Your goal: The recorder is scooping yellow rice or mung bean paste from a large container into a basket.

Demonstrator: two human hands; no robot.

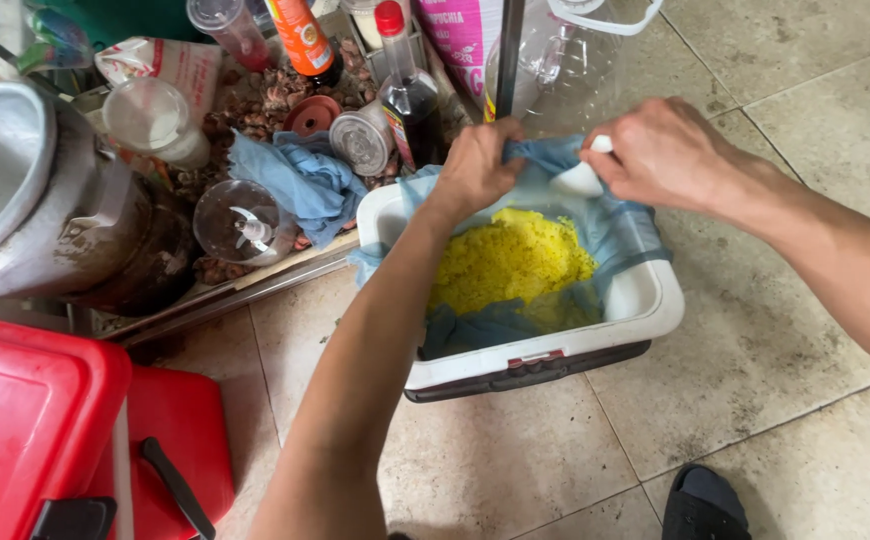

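Both hands grip at upper centre — left hand (475, 165) pinches the blue cloth (623, 235), right hand (660, 150) holds a white scoop (580, 178) — above yellow rice (510, 262) in the white box (645, 305).

Bare forearms, no sleeves, no rings or watch on left hand (477, 165) or right hand (663, 152) (black sandal (705, 505) below).
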